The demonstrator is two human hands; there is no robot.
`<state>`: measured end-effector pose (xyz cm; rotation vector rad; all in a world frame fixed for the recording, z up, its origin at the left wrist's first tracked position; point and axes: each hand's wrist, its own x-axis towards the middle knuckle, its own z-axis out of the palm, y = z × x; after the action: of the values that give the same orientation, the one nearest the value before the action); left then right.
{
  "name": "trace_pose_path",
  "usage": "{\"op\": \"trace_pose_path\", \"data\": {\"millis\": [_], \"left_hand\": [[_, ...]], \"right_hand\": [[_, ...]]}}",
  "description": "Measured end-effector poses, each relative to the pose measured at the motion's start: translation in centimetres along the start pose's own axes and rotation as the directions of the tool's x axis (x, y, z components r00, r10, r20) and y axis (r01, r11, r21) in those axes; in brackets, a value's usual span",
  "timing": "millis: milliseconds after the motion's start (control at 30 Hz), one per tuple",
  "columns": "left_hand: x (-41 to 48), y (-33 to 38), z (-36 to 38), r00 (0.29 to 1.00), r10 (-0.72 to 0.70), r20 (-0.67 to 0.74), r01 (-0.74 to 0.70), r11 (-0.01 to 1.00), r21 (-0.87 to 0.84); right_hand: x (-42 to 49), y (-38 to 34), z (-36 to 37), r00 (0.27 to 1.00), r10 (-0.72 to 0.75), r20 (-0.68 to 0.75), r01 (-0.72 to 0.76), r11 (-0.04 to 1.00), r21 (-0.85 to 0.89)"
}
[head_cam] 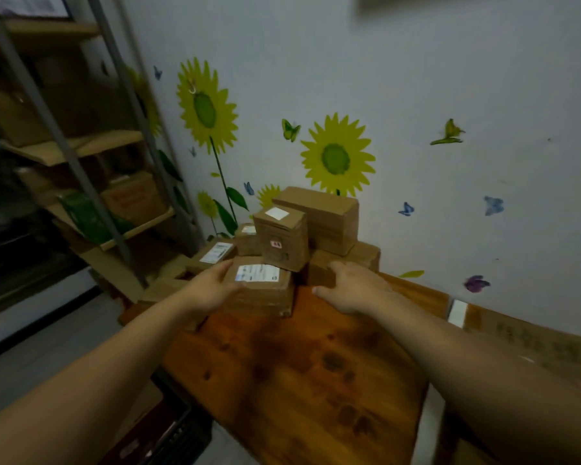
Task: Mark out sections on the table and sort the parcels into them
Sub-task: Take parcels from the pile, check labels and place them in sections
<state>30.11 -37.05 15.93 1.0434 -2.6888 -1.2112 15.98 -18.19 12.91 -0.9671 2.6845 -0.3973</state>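
Several brown cardboard parcels are heaped at the far end of the wooden table [302, 364], against the wall. My left hand [212, 286] rests against the left side of the nearest parcel [262, 290], which bears a white label on top; its fingers lie along the box's upper left edge. My right hand [353, 286] lies with fingers spread on a low parcel [322, 270] at the heap's right. A tall parcel [282, 239] with a small red sticker stands between them, and a big plain box [326, 216] sits highest behind it.
Metal shelving [91, 182] with more cartons stands at the left, past the table's edge. A flat cardboard sheet [530, 344] with a white label lies at the right of the table. Grey floor shows below left. The wall carries sunflower stickers.
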Motion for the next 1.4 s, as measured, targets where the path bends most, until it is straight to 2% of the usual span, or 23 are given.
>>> {"op": "trace_pose_path", "data": {"millis": [133,267,367,467,567,633,700,833,933,1033,1167,1400], "left_hand": [[6.0,0.8,-1.3,1.0,0.008,-0.005,-0.007,0.998,0.06],[12.4,1.8,-1.7,0.992,0.127,-0.001,-0.127,0.991,0.029],[18.5,2.2,-2.1,0.983,0.183,-0.003,-0.183,0.98,-0.076],[24.6,2.0,-2.5,0.981,0.19,0.025,-0.186,0.976,-0.111],[29.8,1.8,-2.9,0.972,0.185,0.145,-0.161,0.973,-0.164],[32.3,1.6,-2.9,0.947,0.189,0.26,-0.138,0.969,-0.203],[33.4,1.9,-2.9,0.919,0.205,0.338,-0.138,0.967,-0.212],[33.4,1.4,-3.1,0.893,0.188,0.409,-0.071,0.956,-0.286],[32.1,1.2,-3.4,0.903,0.258,0.343,-0.132,0.927,-0.352],[30.0,1.3,-3.7,0.898,0.346,0.273,-0.224,0.892,-0.393],[25.0,1.6,-3.6,0.884,0.372,0.283,-0.182,0.831,-0.525],[14.8,0.8,-0.2,0.904,0.397,0.155,-0.231,0.762,-0.605]], "right_hand": [[5.1,-1.2,0.0,0.999,0.033,0.017,-0.035,0.991,0.128],[10.1,-2.2,0.4,0.994,0.109,0.022,-0.111,0.97,0.218],[14.4,-3.2,0.8,0.978,0.208,0.015,-0.201,0.925,0.324],[18.4,-4.7,1.1,0.945,0.326,-0.005,-0.274,0.803,0.53],[21.7,-6.4,1.5,0.907,0.421,-0.01,-0.288,0.638,0.714],[23.4,-7.1,2.0,0.892,0.451,0.02,-0.299,0.557,0.775],[24.4,-7.5,2.5,0.872,0.49,0.009,-0.303,0.525,0.795],[23.9,-7.8,2.4,0.816,0.574,-0.061,-0.332,0.554,0.763],[22.1,-7.5,2.1,0.794,0.59,-0.143,-0.331,0.618,0.713],[19.4,-7.5,1.8,0.807,0.559,-0.193,-0.264,0.632,0.728],[14.7,-7.3,1.5,0.81,0.525,-0.261,-0.153,0.619,0.77],[4.9,-7.1,2.5,0.727,0.55,-0.411,-0.027,0.621,0.783]]}}
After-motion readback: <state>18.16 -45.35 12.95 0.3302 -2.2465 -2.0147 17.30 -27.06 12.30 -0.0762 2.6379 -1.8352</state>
